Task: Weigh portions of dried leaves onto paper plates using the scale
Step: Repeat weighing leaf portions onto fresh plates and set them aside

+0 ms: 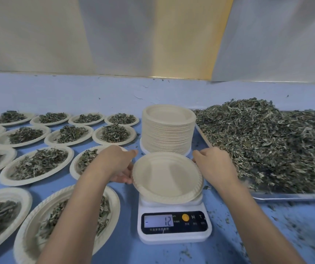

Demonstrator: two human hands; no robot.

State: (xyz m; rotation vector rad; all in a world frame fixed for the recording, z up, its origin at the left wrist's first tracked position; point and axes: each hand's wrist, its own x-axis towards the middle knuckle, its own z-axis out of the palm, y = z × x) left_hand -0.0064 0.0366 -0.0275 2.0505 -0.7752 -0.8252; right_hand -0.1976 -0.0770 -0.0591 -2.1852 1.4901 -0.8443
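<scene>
An empty paper plate (167, 177) sits tilted over the white digital scale (173, 223), whose display reads 12 with a minus sign. My left hand (117, 164) holds the plate's left rim, fingers curled under it. My right hand (212, 164) grips the plate's right rim. Behind the scale stands a tall stack of empty paper plates (169, 128). A big heap of dried leaves (267, 141) fills a metal tray (286, 196) on the right.
Several paper plates with leaf portions (36, 162) cover the blue table (276, 235) to the left, some under my left forearm. Loose leaf crumbs lie scattered at the front right. A wall closes the table's far edge.
</scene>
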